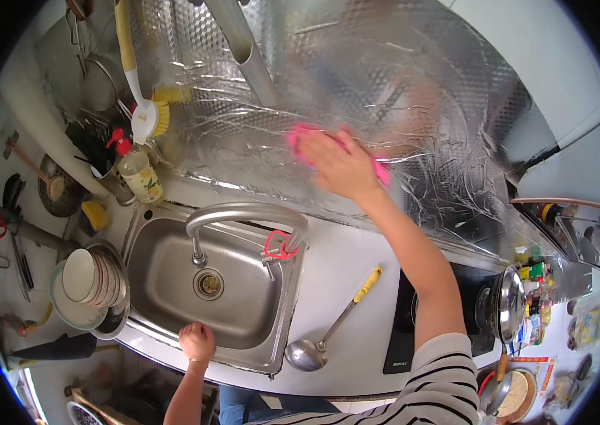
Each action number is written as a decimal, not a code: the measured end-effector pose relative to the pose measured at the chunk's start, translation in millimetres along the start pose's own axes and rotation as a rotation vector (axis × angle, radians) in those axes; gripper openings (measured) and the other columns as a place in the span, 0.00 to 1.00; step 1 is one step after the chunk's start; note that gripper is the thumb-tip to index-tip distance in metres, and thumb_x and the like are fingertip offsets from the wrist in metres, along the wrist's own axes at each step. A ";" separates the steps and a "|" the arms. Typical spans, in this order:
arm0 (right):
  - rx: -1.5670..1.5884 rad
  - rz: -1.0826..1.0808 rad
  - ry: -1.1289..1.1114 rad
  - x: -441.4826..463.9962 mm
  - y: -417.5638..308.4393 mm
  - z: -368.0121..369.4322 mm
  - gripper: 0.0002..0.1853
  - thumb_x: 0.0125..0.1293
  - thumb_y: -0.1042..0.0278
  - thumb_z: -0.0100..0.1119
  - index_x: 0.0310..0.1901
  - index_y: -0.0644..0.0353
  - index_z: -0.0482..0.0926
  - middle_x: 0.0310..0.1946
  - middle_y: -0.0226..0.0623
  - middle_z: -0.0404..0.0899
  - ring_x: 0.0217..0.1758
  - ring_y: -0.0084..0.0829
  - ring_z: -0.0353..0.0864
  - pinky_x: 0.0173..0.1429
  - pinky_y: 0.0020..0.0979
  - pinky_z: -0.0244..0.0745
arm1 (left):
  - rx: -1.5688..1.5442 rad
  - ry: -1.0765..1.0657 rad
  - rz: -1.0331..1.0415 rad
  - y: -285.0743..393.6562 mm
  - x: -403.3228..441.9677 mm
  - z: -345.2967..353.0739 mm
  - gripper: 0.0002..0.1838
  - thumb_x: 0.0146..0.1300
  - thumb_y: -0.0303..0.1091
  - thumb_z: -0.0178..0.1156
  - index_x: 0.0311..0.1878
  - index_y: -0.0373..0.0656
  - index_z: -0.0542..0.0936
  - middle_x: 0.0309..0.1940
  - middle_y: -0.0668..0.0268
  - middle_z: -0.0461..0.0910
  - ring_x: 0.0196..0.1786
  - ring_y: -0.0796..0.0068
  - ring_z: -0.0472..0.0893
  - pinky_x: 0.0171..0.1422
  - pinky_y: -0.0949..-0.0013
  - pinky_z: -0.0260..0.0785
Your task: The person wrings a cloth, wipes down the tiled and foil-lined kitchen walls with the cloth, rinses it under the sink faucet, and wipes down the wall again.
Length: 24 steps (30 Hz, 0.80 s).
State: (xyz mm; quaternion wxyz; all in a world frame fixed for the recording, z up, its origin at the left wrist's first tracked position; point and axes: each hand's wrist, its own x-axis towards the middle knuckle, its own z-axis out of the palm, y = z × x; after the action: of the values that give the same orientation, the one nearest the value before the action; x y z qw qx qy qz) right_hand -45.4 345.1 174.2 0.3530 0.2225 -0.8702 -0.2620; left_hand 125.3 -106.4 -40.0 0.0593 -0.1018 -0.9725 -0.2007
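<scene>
Right-hand grip [339, 163] holds a pink cloth [383, 172] against the foil-covered wall [455, 142] behind a kitchen sink [165, 276], the outstretched fingers pressed close together over it and the thumb standing a little apart. Pink folds show past the fingertips and beside the wrist; how tightly the cloth is gathered beneath the palm is hidden. The cloth sits above and to the right of the arched faucet [243, 211], beyond the back of the white table [342, 248]. Below, the left hand [197, 341] is folded into a loose fist at the sink's front edge, with nothing seen sticking out of it.

Wiping down the wall appears to be the step in hand, and it looks to be mid-course. Wrinkled foil stretches well to both sides of the cloth, blurred reflections playing across it. A next pass likely calls for a flat palm and even, gentle pressure, since the creased sheet could snag or tear under a hard rub. Reaching farther left would mean keeping clear of the long-handled brush [145, 120] and the red-topped bottle [140, 177].

On the table, a ladle [305, 355] with a yellow handle lies between the sink and a black hob [409, 333], beneath the outstretched right arm and apart from it.
</scene>
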 end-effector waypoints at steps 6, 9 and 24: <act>-0.113 0.046 0.006 -26.5 49.2 -42.6 0.32 0.51 0.59 0.55 0.62 0.45 0.72 0.68 0.19 0.65 0.72 0.21 0.60 0.77 0.46 0.39 | -0.022 0.057 0.001 -1.6 -2.1 7.2 0.05 0.50 0.29 0.58 0.21 0.43 0.74 0.18 0.60 0.76 0.27 0.56 0.76 0.38 0.57 0.67; 0.002 0.099 0.059 22.8 34.0 -42.2 0.30 0.50 0.60 0.55 0.61 0.45 0.74 0.68 0.19 0.65 0.73 0.20 0.59 0.78 0.46 0.37 | -0.002 0.046 0.001 -2.6 0.4 7.9 0.05 0.50 0.29 0.58 0.21 0.43 0.75 0.19 0.60 0.76 0.27 0.56 0.77 0.38 0.56 0.67; -0.030 0.068 -0.009 14.2 40.8 -54.9 0.31 0.50 0.61 0.57 0.61 0.46 0.74 0.67 0.18 0.66 0.73 0.19 0.58 0.78 0.47 0.35 | -0.007 0.052 0.036 -4.3 0.3 6.8 0.05 0.51 0.29 0.56 0.22 0.42 0.75 0.19 0.59 0.76 0.27 0.55 0.77 0.37 0.56 0.67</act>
State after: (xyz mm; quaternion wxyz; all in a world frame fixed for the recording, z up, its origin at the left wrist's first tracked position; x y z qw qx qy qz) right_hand -22.8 351.7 239.9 0.3612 0.1864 -0.8747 -0.2640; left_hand 123.5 -107.5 -47.7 0.0877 -0.1142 -0.9680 -0.2056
